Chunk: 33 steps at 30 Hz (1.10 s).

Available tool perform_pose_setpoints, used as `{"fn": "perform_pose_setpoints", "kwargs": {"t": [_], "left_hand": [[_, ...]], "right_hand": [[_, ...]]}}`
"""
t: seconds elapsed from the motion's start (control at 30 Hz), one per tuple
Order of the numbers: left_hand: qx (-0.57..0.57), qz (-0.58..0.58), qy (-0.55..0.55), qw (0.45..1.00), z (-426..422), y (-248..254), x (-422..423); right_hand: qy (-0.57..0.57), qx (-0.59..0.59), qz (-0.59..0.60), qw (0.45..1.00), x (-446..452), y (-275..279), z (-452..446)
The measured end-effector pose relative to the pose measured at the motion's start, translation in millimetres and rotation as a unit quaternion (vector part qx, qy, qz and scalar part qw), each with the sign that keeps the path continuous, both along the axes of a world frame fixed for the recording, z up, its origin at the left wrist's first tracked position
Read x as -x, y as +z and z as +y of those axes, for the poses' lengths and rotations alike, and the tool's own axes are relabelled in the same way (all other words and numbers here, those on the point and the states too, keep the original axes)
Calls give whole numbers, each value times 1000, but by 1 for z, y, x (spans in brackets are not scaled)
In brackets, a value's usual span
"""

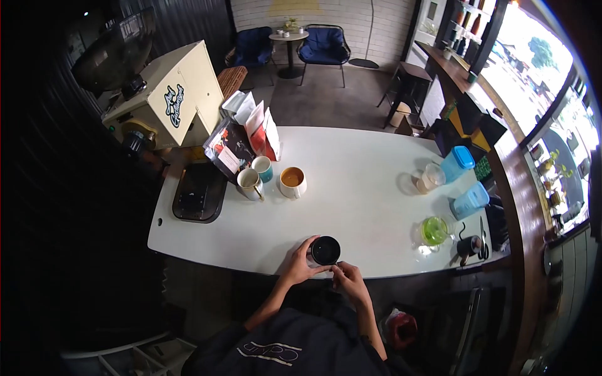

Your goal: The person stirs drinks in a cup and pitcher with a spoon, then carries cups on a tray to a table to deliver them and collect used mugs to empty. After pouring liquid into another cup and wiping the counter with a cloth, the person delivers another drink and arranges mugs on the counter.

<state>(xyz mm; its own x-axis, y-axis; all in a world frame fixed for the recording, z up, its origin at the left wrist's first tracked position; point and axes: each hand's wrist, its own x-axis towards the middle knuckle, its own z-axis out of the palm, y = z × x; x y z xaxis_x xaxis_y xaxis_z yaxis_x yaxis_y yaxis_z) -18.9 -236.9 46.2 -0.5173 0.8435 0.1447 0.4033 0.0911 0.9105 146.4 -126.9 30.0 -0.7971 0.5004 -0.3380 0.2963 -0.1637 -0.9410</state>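
Observation:
A round black cup [325, 251] with a dark inside stands upright at the front edge of the white table [351, 207]. My left hand [300, 268] wraps round its left side, thumb stretched along the near side. My right hand [350, 283] is at the cup's lower right, its fingers curled in a pinch close to my left thumb. Whatever the right fingers hold, if anything, is hidden. Farther back on the table are an orange-lined mug [292, 178], a pale mug [250, 184] and a teal cup [263, 168].
A black scale-like tray [199, 193] lies at left, beside the cream grinder [169, 94] and upright bags [262, 133]. Along the right stand a clear cup [431, 178], blue containers [458, 164], a glass jug of green liquid [434, 231], a small black pot [468, 246] and scissors [483, 243].

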Motion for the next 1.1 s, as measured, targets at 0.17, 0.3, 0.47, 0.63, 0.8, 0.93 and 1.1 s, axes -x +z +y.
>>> {"fn": "perform_pose_setpoints", "kwargs": {"t": [0.17, 0.3, 0.47, 0.63, 0.8, 0.93, 1.1], "left_hand": [[6, 12, 63, 998, 15, -3, 2], [9, 23, 119, 993, 2, -10, 15], [-24, 41, 154, 987, -19, -20, 37], [-6, 25, 168, 985, -27, -20, 62], [10, 17, 161, 987, -24, -20, 90], [8, 32, 151, 988, -20, -17, 104], [-9, 49, 145, 988, -8, -17, 121]], "right_hand": [[94, -28, -1, 995, 16, 3, 39], [152, 24, 28, 988, 43, -7, 41], [199, 49, 25, 979, 78, -12, 32], [225, 51, 36, 972, 107, -13, 28], [194, 64, -1, 979, 132, 0, 33], [101, -68, 21, 992, 152, -5, 47], [-12, -80, 58, 995, 195, 2, 58]]}}
